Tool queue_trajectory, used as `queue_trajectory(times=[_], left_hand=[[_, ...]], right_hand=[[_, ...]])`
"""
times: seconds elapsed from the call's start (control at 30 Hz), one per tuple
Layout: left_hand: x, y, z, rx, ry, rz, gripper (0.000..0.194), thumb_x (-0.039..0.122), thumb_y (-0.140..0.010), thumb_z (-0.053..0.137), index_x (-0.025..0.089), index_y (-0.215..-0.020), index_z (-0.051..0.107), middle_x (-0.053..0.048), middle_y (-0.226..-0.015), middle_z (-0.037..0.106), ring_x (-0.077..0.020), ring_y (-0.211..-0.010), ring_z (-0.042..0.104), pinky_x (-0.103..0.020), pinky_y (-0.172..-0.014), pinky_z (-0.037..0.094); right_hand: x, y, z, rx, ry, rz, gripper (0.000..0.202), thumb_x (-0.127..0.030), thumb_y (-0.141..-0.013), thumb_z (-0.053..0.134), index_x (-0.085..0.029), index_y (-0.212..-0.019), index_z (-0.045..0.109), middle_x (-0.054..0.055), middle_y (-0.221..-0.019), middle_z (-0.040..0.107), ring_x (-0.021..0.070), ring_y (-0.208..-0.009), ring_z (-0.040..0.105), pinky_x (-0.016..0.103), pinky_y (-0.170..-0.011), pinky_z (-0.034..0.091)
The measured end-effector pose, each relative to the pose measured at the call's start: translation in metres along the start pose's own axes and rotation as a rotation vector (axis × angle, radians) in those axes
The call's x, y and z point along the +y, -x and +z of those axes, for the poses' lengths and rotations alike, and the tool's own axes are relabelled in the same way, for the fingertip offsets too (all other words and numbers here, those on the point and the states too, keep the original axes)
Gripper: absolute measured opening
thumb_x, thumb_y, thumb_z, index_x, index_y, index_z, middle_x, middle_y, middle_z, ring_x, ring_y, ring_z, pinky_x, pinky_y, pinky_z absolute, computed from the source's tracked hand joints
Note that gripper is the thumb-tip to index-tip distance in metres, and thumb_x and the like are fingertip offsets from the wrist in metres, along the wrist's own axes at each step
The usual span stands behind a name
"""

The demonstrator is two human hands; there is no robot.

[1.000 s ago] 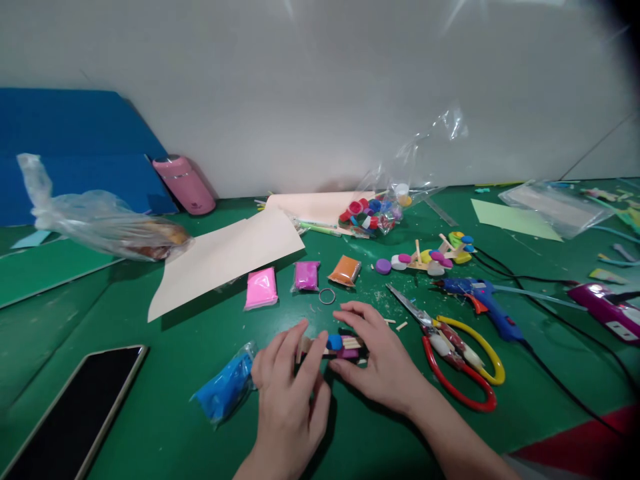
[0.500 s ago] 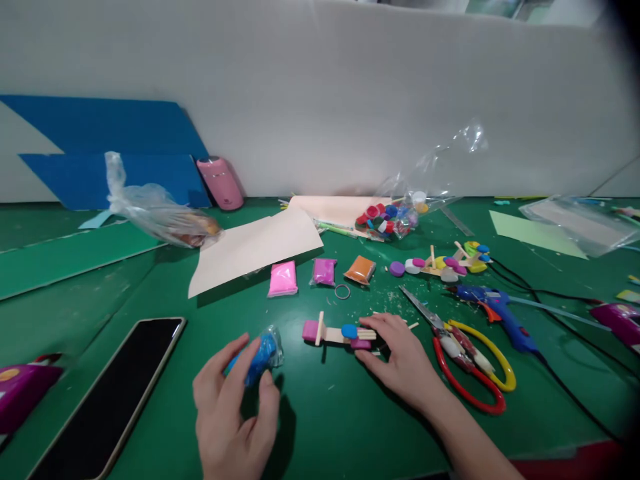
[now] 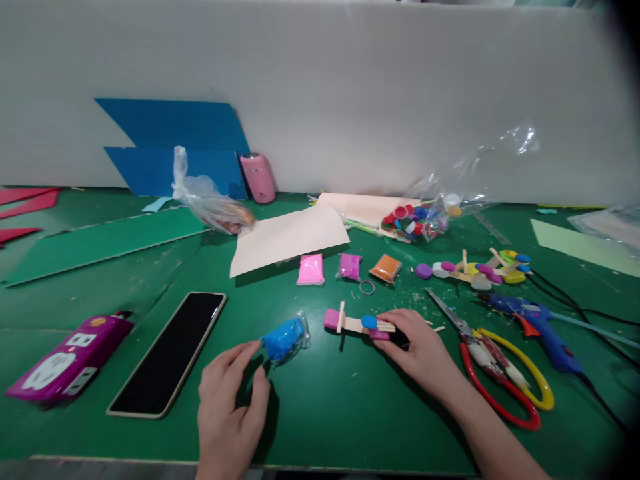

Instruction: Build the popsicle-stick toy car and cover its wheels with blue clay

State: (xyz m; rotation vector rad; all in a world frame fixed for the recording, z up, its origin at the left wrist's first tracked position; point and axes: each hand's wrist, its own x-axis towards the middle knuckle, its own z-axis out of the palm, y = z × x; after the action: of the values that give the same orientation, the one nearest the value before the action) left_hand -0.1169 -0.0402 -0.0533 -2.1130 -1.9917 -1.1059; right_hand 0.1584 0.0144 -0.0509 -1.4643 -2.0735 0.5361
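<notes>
My left hand (image 3: 233, 400) is over the green table with thumb and fingers apart, its fingertips at the left end of a blue clay packet (image 3: 285, 339) in clear wrapping. My right hand (image 3: 417, 347) grips the right end of a small stick craft (image 3: 356, 325), which has pink blocks at both ends, an upright stick and a blue oval piece. Behind them lie a pink packet (image 3: 311, 269), a magenta packet (image 3: 349, 266), an orange packet (image 3: 386, 268) and a thin ring (image 3: 367, 287).
Large scissors (image 3: 483, 353) and a blue glue gun (image 3: 540, 327) with a black cord lie at right. A phone (image 3: 170, 353) and purple case (image 3: 70, 359) are at left. Behind stand a pink bottle (image 3: 259, 178) and a bag of caps (image 3: 417, 219).
The view has swung left, so things appear further right. My left hand has let go of the blue packet, which now lies on the table. My right hand keeps hold of the craft.
</notes>
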Motion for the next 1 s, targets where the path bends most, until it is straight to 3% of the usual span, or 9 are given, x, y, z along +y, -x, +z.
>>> queue_trajectory(times=[0.13,0.37,0.5,0.63,0.73,0.83,1.0], left_hand=[[-0.006,-0.004,0.001,-0.05,-0.012,0.02,0.033,0.022,-0.077,0.05,0.021,-0.11,0.047,-0.009,-0.1,0.052,-0.0248,-0.095,0.049,-0.04,-0.079,0.042],[-0.009,-0.016,0.008,-0.233,-0.122,0.066,0.047,0.034,-0.074,0.055,0.02,-0.116,0.041,-0.012,-0.11,0.05,-0.0281,-0.103,0.046,-0.045,-0.084,0.039],[-0.008,-0.027,0.015,-0.354,-0.19,0.087,0.044,0.037,-0.075,0.052,0.017,-0.114,0.046,-0.013,-0.109,0.054,-0.0299,-0.103,0.047,-0.046,-0.081,0.038],[-0.008,-0.033,0.019,-0.409,-0.177,0.094,0.036,0.033,-0.077,0.05,0.015,-0.107,0.053,-0.013,-0.101,0.059,-0.0285,-0.096,0.052,-0.044,-0.077,0.041],[-0.002,-0.029,0.016,-0.371,-0.083,0.051,0.033,0.033,-0.074,0.053,0.017,-0.102,0.056,-0.011,-0.099,0.06,-0.027,-0.093,0.054,-0.043,-0.077,0.042],[0.015,-0.017,0.009,-0.376,0.159,-0.012,0.035,0.03,-0.074,0.054,0.02,-0.107,0.052,-0.009,-0.104,0.058,-0.0235,-0.094,0.056,-0.038,-0.078,0.046],[0.046,0.0,0.006,-0.432,0.507,-0.062,0.034,0.02,-0.075,0.054,0.023,-0.109,0.049,-0.007,-0.105,0.056,-0.0198,-0.096,0.056,-0.032,-0.081,0.048]], right_hand=[[0.003,-0.001,0.004,0.001,0.001,-0.005,0.027,-0.028,-0.076,0.056,-0.02,-0.102,0.057,0.008,-0.098,0.061,0.0226,-0.091,0.054,0.039,-0.077,0.045],[0.002,0.013,0.002,0.053,0.049,0.091,0.055,-0.033,-0.073,0.058,-0.024,-0.124,0.039,0.009,-0.121,0.044,0.0259,-0.111,0.044,0.041,-0.087,0.042],[-0.006,0.028,0.003,0.221,0.006,0.113,0.045,-0.029,-0.076,0.055,-0.023,-0.118,0.043,0.01,-0.117,0.045,0.0255,-0.104,0.048,0.041,-0.082,0.044],[-0.021,0.041,0.014,0.361,-0.087,0.037,0.027,-0.019,-0.078,0.052,-0.023,-0.105,0.051,0.008,-0.098,0.054,0.0218,-0.086,0.055,0.034,-0.069,0.048],[-0.037,0.046,0.023,0.284,-0.191,-0.043,0.023,-0.014,-0.077,0.051,-0.023,-0.099,0.053,0.006,-0.089,0.058,0.0193,-0.08,0.057,0.03,-0.066,0.048],[-0.054,0.044,0.027,0.203,-0.306,-0.098,0.024,-0.012,-0.077,0.05,-0.023,-0.098,0.054,0.005,-0.088,0.059,0.0174,-0.079,0.059,0.027,-0.067,0.048],[-0.07,0.038,0.025,0.186,-0.435,-0.053,0.02,-0.012,-0.078,0.049,-0.022,-0.093,0.058,0.003,-0.081,0.059,0.0143,-0.07,0.058,0.024,-0.06,0.047]])
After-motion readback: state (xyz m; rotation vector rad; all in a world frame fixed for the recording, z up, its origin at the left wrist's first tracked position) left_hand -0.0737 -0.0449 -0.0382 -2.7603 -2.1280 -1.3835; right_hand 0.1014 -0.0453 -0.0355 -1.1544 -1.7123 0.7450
